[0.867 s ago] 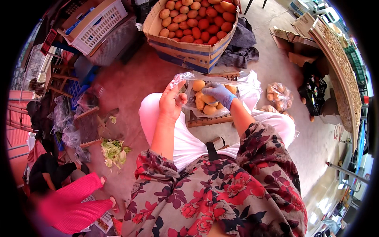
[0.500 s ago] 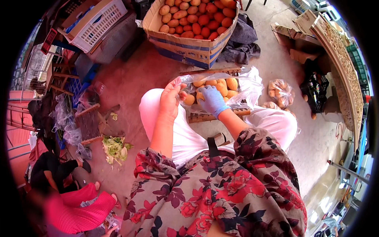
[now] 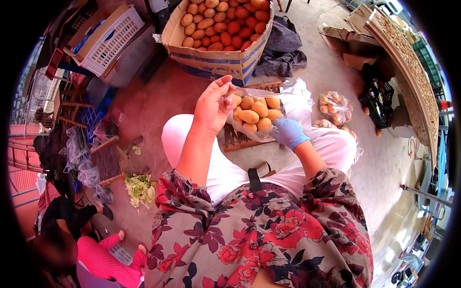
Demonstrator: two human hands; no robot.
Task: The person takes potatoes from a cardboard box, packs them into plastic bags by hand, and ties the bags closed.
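A clear plastic bag point(image 3: 294, 106) lies between my knees on a low slatted wooden stool point(image 3: 241, 144). It is filled with oval yellow-orange fruits point(image 3: 260, 109) that look like mangoes. My bare left hand point(image 3: 214, 106) is raised at the bag's left side, its fingers closed in a pinch on the upper left edge of the plastic. On the bag's lower right side is my right hand point(image 3: 290, 132), in a blue glove, with its fingers closed at the plastic edge beside the fruits. Its fingertips are partly hidden.
Ahead stands a large cardboard box point(image 3: 211, 67) of similar fruits, with dark cloth point(image 3: 281, 45) beside it. Filled clear bags point(image 3: 335, 108) sit right of my knee. Leaf scraps point(image 3: 140, 188) and another wooden stool point(image 3: 106, 161) are at left, near a person in pink trousers point(image 3: 108, 259).
My right hand has drawn back from on top of the fruits to the bag's lower right edge. My left hand has risen slightly with the bag edge, and more fruits show.
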